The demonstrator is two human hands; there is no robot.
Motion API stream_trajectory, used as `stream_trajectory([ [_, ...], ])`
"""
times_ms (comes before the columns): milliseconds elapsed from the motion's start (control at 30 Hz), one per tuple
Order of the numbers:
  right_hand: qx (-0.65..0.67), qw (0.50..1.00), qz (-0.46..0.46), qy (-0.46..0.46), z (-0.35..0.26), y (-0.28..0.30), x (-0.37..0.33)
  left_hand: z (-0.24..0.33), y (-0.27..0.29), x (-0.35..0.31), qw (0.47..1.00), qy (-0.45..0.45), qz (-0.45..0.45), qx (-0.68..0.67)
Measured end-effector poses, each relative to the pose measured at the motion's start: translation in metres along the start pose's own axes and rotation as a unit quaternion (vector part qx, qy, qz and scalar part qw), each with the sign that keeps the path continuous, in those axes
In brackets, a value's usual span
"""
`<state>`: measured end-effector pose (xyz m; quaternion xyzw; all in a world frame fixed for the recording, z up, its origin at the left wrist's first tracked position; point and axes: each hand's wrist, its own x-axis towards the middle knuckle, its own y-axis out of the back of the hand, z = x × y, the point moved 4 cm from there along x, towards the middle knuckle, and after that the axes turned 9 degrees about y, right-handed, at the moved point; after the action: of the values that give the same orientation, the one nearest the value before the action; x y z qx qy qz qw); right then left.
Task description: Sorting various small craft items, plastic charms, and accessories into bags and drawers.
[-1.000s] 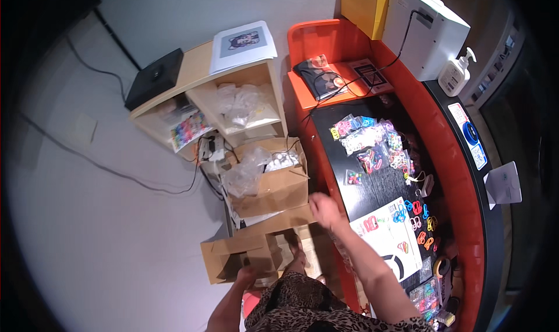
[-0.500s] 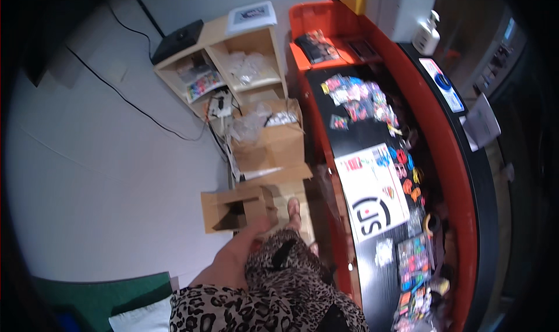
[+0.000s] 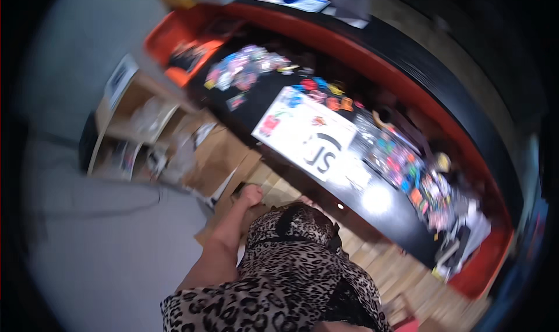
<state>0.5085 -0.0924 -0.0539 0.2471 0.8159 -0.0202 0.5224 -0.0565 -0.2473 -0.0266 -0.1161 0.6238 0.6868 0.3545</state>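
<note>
My left hand is out in front of me with its fingers curled closed. It is just above the brown cardboard box on the floor, and whether anything is inside the fingers is hidden. My left arm comes up from the leopard-print sleeve beside my body. A bit of skin shows at the lower edge, but my right hand is out of the picture. To the right of my left hand, a white board with black and coloured print lies on the black counter.
Colourful small packets and a clear case of bright pieces lie on the counter, which has a red raised back. A wooden cubby shelf and an open carton stand left. Wooden flooring shows below.
My view has swung to the right, so the counter now slants across the picture and blurs in places. My left hand now shows as a closed fist near the floor box.
</note>
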Motion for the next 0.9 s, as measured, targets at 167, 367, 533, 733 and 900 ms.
stream_trajectory([
  [167,0.289,0.939,0.159,-0.096,0.019,-0.125,-0.079,0.1,0.027,0.028,0.979,-0.084,-0.174,-0.061],
  [367,0.535,0.766,0.319,-0.16,-0.039,-0.239,-0.113,0.089,-0.025,0.103,0.938,-0.096,-0.329,-0.049],
  [533,0.64,0.632,0.403,-0.17,-0.062,-0.275,-0.125,0.096,-0.047,0.137,0.934,-0.069,-0.342,0.078],
  [733,0.709,0.517,0.459,-0.139,-0.032,-0.284,-0.117,0.143,-0.065,0.119,0.895,-0.133,-0.354,0.236],
  [900,0.76,0.438,0.472,-0.089,0.013,-0.255,-0.101,0.204,-0.092,0.065,0.896,-0.132,-0.383,0.182],
])
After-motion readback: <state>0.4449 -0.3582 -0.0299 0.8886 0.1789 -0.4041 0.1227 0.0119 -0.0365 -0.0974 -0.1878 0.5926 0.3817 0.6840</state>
